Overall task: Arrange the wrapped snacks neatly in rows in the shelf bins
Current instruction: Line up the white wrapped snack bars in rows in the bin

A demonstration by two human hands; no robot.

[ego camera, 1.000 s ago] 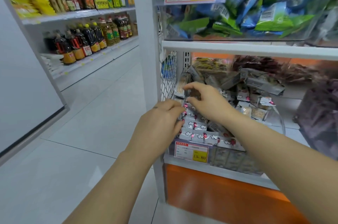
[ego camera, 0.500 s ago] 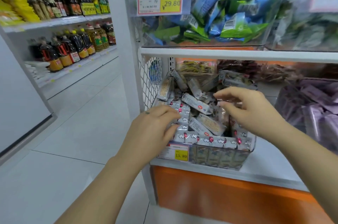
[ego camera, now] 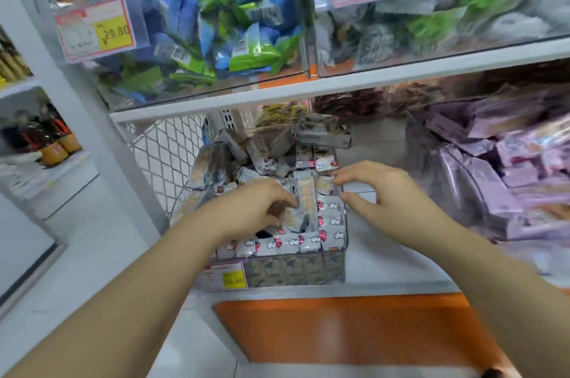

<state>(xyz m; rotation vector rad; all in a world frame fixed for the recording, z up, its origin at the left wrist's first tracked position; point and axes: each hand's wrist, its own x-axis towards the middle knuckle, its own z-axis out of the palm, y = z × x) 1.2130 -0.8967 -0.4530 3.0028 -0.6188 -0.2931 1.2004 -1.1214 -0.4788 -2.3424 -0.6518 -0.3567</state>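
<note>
- Fingers (ego camera: 285, 203) of your left hand (ego camera: 246, 211) are curled down into the pile of silver-wrapped snack bars (ego camera: 303, 198), thumb and fingertips closed around one upright bar near the middle of the clear plastic bin (ego camera: 296, 272).
- Your right hand (ego camera: 385, 201) hovers at the bin's 3 o'clock edge, fingers loosely spread and arched, fingertips touching the bars along the right wall; it grips nothing that you can see.
- Along the bin's 6 o'clock front, bars stand on end in a neat row (ego camera: 287, 245), with a second column running up the right side.
- Toward 12 o'clock the bars lie jumbled and tilted (a heap, no order to it).
- A yellow price tag (ego camera: 235, 280) reading 15.80 sits on the bin's front left corner.
- At 3 o'clock from the bin, well apart, is a heap of purple packets (ego camera: 493, 168).
- Above, at 12 o'clock, a shelf holds a bin of blue and green packets (ego camera: 234, 29) with a 29.80 tag (ego camera: 114, 33).
</note>
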